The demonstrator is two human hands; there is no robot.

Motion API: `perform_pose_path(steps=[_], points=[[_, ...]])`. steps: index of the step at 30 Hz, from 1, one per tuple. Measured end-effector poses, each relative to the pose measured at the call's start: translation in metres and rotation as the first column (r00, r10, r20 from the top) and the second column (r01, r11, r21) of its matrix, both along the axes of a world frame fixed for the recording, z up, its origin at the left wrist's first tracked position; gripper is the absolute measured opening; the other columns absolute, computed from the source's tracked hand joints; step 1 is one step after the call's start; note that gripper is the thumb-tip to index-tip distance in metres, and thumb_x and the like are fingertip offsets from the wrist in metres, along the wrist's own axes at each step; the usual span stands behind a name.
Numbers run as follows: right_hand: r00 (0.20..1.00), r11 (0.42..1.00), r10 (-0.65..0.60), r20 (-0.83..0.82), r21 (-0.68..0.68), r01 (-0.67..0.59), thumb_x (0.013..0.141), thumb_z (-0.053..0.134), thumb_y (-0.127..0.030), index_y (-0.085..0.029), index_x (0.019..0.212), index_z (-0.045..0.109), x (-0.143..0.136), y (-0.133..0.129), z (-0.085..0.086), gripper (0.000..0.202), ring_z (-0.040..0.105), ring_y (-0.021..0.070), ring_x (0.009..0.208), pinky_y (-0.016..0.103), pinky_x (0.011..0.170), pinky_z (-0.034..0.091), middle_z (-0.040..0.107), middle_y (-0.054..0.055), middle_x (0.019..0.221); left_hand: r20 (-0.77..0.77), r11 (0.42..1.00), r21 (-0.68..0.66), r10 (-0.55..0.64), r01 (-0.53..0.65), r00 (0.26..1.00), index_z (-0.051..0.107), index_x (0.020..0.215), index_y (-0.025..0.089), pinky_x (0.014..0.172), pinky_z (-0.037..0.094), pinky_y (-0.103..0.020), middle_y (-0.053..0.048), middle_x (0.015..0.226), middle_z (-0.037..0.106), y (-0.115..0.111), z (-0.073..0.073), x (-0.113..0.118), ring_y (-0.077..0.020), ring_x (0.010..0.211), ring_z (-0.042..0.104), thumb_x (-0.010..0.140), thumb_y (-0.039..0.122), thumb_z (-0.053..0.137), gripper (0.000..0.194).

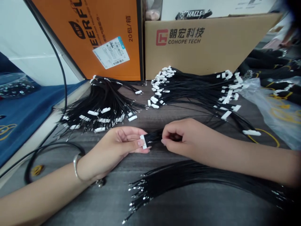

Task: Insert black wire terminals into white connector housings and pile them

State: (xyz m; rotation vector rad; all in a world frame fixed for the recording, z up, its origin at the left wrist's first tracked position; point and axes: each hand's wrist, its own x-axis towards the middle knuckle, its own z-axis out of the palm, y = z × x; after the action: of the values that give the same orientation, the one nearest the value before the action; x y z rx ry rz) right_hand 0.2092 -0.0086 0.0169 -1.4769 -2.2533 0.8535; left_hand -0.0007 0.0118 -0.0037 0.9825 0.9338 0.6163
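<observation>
Near the middle of the view, my left hand point(128, 141) pinches a white connector point(143, 142) between thumb and fingers. Black wires point(154, 137) run from the connector's right side to my right hand point(175, 136), whose fingertips are closed on them. Below my hands lies a long bundle of loose black wires point(183, 175) with bare metal terminals at its left end. Behind my left hand is a pile of black wires point(105, 97) with white connectors. Farther right, another pile point(192, 86) has white connectors at both ends.
An orange box point(113, 28) and a brown cardboard box point(199, 50) stand at the back. A thick black cable point(64, 78) runs down the left side. Clear plastic bags point(270, 110) and more black cables lie at the right. A yellow band point(37, 170) is at the lower left.
</observation>
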Motion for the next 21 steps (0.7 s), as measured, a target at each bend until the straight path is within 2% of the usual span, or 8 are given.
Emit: perform_pose_path(steps=[7, 12, 21], points=[[0.999, 0.999, -0.020, -0.044, -0.047, 0.018, 0.075, 0.053, -0.025, -0.021, 0.065, 0.060, 0.0049, 0.0029, 0.0013, 0.013, 0.047, 0.0061, 0.048, 0.017, 0.041, 0.033, 0.055, -0.007, 0.054, -0.003, 1.000, -0.001, -0.008, 0.008, 1.000, 0.067, 0.086, 0.013, 0.072, 0.055, -0.018, -0.001, 0.074, 0.070, -0.0002, 0.0019, -0.0003, -0.0106, 0.069, 0.067, 0.070, 0.010, 0.071, 0.018], [0.999, 0.999, -0.015, -0.039, -0.051, 0.013, 0.074, 0.053, -0.024, -0.021, 0.061, 0.060, 0.0054, 0.0044, 0.0029, 0.015, 0.044, 0.0047, 0.045, 0.016, 0.039, 0.032, 0.053, -0.008, 0.050, -0.009, 1.000, 0.015, -0.022, 0.022, 1.000, 0.067, 0.088, 0.015, 0.076, 0.056, -0.022, -0.001, 0.076, 0.071, 0.0007, -0.0002, -0.0010, -0.0108, 0.070, 0.067, 0.071, 0.013, 0.071, 0.017], [0.999, 0.995, 0.008, -0.045, -0.097, -0.013, 0.073, 0.054, -0.026, -0.022, 0.060, 0.059, 0.0069, 0.0061, 0.0047, 0.014, 0.041, 0.0034, 0.043, 0.014, 0.036, 0.031, 0.050, -0.009, 0.049, -0.034, 0.999, 0.010, -0.034, 0.035, 0.999, 0.067, 0.087, 0.014, 0.070, 0.055, -0.016, -0.002, 0.074, 0.071, 0.0020, 0.0004, -0.0010, -0.0104, 0.069, 0.067, 0.073, 0.015, 0.071, 0.015]])
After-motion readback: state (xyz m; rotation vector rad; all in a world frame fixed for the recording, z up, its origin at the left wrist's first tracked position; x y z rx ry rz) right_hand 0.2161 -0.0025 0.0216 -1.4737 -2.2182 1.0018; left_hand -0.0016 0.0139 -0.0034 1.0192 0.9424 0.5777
